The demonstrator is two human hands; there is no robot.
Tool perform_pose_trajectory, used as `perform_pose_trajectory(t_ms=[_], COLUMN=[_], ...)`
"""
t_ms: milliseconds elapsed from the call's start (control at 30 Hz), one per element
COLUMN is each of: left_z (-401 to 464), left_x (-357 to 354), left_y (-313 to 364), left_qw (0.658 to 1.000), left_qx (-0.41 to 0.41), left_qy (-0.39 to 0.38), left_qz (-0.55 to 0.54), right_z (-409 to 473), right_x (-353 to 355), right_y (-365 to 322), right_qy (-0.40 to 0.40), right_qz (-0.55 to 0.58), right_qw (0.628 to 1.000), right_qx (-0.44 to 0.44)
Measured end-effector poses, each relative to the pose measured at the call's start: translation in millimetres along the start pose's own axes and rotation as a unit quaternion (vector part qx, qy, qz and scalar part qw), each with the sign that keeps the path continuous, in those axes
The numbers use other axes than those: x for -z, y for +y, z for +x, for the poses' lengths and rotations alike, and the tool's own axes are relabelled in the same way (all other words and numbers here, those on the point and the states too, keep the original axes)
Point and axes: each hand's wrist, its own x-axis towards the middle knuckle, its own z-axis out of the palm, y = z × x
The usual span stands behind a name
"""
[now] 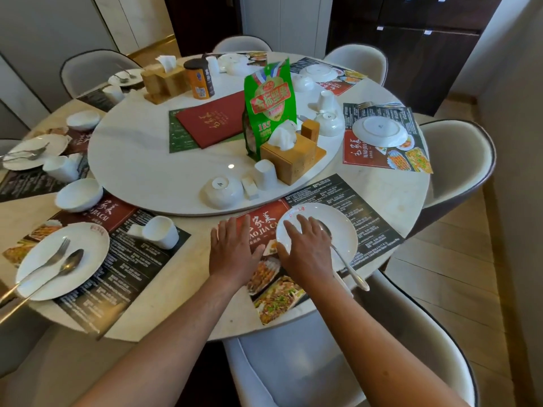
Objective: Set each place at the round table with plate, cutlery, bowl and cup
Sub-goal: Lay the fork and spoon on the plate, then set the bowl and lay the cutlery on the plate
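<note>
Resting flat-fingered, the right hand (305, 245) presses a glossy round plate (340, 227) (metal spoon (342, 254) aboard); the left hand (232, 249) lies open on the printed paper placemat (361, 201).

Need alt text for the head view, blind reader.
A person's right hand rests on a white plate holding a spoon, while the left hand lies flat on the menu placemat at a round table.

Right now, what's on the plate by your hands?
A spoon lies on the plate, and the right hand rests flat on it. Anything under the hand is hidden.
</note>
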Motion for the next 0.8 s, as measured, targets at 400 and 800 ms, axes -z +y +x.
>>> perform_pose_trajectory(t_ms=[400, 800], left_z=[101, 121], left_x=[22, -2], left_y=[-76, -108], left_qw=[0.992, 0.953], left_qx=[-0.070, -0.224], left_qy=[-0.040, 0.073], left_qz=[0.102, 0.189], right_z=[48, 70], right_x=[-47, -58], right_y=[-77, -90], right_qy=[-0.099, -0.131], right_qz=[-0.041, -0.145], right_qw=[0.994, 0.981], right_qx=[0.016, 0.000])
